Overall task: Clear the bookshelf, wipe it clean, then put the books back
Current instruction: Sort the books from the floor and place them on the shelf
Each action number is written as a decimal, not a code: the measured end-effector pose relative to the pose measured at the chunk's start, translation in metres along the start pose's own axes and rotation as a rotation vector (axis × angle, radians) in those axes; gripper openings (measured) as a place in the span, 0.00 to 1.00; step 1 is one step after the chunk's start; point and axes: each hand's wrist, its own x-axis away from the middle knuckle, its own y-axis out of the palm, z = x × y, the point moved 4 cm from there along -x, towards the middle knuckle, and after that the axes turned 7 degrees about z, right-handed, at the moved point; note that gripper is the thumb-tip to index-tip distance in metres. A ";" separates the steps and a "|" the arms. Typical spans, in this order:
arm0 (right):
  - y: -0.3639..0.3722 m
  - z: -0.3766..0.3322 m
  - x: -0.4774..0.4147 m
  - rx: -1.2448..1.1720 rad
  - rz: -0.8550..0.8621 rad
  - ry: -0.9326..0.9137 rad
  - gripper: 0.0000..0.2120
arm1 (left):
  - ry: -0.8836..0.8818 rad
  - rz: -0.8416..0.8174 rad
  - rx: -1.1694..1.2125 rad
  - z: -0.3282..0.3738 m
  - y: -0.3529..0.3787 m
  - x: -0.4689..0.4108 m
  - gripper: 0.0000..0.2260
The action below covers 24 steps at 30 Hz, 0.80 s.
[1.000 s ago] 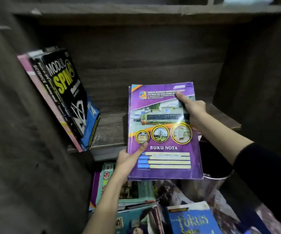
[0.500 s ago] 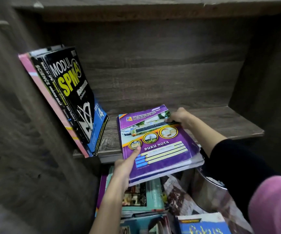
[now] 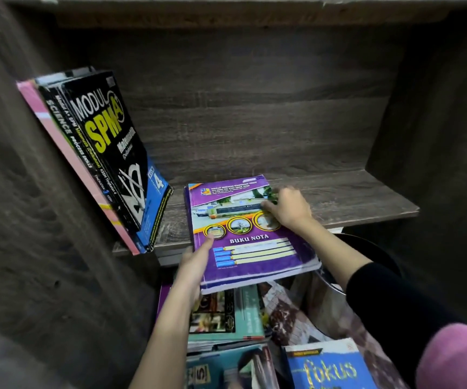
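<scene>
Lowered from upright: purple notebook stack [image 3: 252, 234], now flat on shelf board [image 3: 353, 197], near end overhanging. Pinched at edge by left hand [image 3: 196, 262]. Right hand [image 3: 288, 209] on cover, grip blurred, cannot tell. Judged: restocking underway.

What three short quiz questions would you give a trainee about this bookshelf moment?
1. True or false: the purple notebooks lie wholly on the shelf board.
2. The black SPM book leans toward: A the left wall, B the right wall, C the back panel.
3. Which hand has its thumb on the purple cover's near left part?
Key: 1 false, their near end overhangs the front edge; 2 A; 3 the left hand.
</scene>
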 end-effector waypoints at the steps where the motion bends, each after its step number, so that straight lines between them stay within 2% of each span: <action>1: -0.004 -0.004 0.012 -0.044 0.021 -0.100 0.25 | 0.000 -0.006 -0.007 0.009 0.001 0.013 0.47; 4: -0.019 -0.011 0.059 -0.173 -0.046 -0.351 0.35 | 0.042 -0.030 -0.030 0.030 0.005 0.047 0.20; 5: -0.023 -0.011 0.075 -0.168 -0.082 -0.415 0.39 | 0.052 -0.037 -0.038 0.033 0.006 0.051 0.15; 7: -0.027 -0.011 0.102 -0.067 -0.089 -0.537 0.44 | 0.064 -0.049 -0.031 0.038 0.008 0.054 0.12; 10: -0.017 -0.013 0.122 0.215 0.150 -0.764 0.48 | 0.075 -0.028 0.002 0.047 0.012 0.063 0.09; 13: -0.010 -0.015 0.123 0.243 0.378 -0.807 0.40 | 0.115 -0.011 0.028 0.061 0.017 0.077 0.10; 16: -0.029 -0.017 0.118 0.123 0.567 -0.858 0.25 | 0.207 -0.080 0.106 0.076 0.024 0.088 0.14; 18: -0.054 -0.019 0.113 0.010 0.652 -0.832 0.21 | 0.233 -0.173 0.236 0.085 0.031 0.099 0.16; 20: -0.078 -0.020 0.109 -0.116 0.717 -0.738 0.21 | 0.195 -0.224 0.314 0.082 0.042 0.106 0.19; 23: -0.110 -0.016 0.113 -0.451 0.698 -0.396 0.22 | 0.065 -0.206 0.149 0.048 0.073 0.106 0.26; 24: -0.117 -0.014 0.116 -0.589 0.678 -0.270 0.21 | -0.001 -0.246 0.116 0.037 0.087 0.109 0.29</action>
